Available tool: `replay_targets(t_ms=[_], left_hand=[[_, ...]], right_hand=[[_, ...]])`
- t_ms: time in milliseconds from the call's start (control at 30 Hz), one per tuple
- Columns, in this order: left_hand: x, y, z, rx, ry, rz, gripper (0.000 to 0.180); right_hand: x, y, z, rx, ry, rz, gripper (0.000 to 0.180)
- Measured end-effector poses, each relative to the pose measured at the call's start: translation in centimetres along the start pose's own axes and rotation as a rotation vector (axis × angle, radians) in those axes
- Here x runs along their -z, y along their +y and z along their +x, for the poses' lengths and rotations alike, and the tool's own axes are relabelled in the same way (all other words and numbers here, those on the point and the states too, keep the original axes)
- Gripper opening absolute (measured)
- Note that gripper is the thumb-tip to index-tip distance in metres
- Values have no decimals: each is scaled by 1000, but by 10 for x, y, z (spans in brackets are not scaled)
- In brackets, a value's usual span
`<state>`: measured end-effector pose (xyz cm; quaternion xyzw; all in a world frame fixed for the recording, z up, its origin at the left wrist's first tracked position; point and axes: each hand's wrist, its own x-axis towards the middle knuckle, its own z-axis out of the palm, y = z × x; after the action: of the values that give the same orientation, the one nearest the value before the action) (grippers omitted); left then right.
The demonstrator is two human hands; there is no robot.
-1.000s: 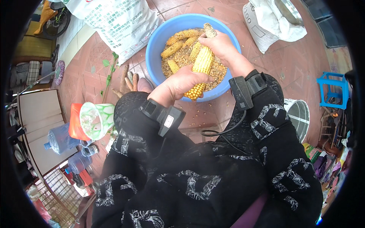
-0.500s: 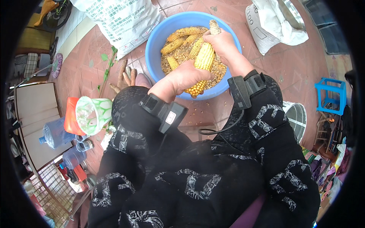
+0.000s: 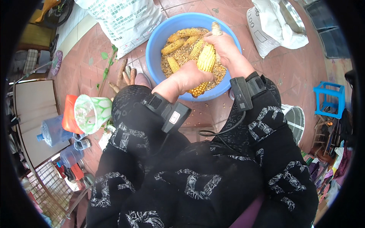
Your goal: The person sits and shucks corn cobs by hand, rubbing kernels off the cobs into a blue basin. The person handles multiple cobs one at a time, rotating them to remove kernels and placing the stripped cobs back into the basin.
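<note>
Reddish tiles (image 3: 85,68) covered the floor, and on them stood a round blue tub (image 3: 153,49), just beyond the person's knees. Far to the left of the tub and nearer the person, a large clear bottle (image 3: 55,130) lay beside an orange bag (image 3: 69,117), and a green-and-white bucket (image 3: 101,110) stood next to that bag. Closer to the tub on the same side, a leafy stem (image 3: 105,74) lay on the tiles, with several bare cobs (image 3: 127,74) between it and the tub. Above them, a printed white sack (image 3: 127,24) leaned close to the tub's upper left rim.

Inside the tub, yellow ears (image 3: 173,46) rested on a bed of loose kernels (image 3: 182,57). Over the tub's near side, the left hand (image 3: 186,77) was closed around the lower part of a yellow corn ear (image 3: 206,59), its thumb laid across the kernels and the ear's tip slanting toward the person. Over the tub's right half, the right hand (image 3: 225,46) had its fingers curled tightly round a pale cob (image 3: 216,29), which stuck out above the fist, against the ear's upper end.

Right of the tub stood an open white bag (image 3: 264,32), then a metal bucket (image 3: 296,121) nearer the person, and farthest out a blue stool (image 3: 330,102).
</note>
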<state>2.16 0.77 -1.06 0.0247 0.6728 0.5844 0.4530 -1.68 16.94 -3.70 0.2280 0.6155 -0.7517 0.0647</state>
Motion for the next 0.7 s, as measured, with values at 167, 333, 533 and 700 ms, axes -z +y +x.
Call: replay_targets(t_ms=[167, 333, 533, 700], left_hand=[[-1, -2, -5, -20, -27, -62, 49], [2, -2, 3, -4, -12, -83, 47], [-3, -5, 7, 29, 16, -19, 48], [-5, -5, 3, -17, -4, -47, 47]], right_hand=[[3, -5, -3, -45, -8, 108, 18], [2, -12, -9, -103, -135, 145, 20], [-3, -5, -8, -116, -30, 109, 20], [2, 0, -4, -90, 11, 96, 18]])
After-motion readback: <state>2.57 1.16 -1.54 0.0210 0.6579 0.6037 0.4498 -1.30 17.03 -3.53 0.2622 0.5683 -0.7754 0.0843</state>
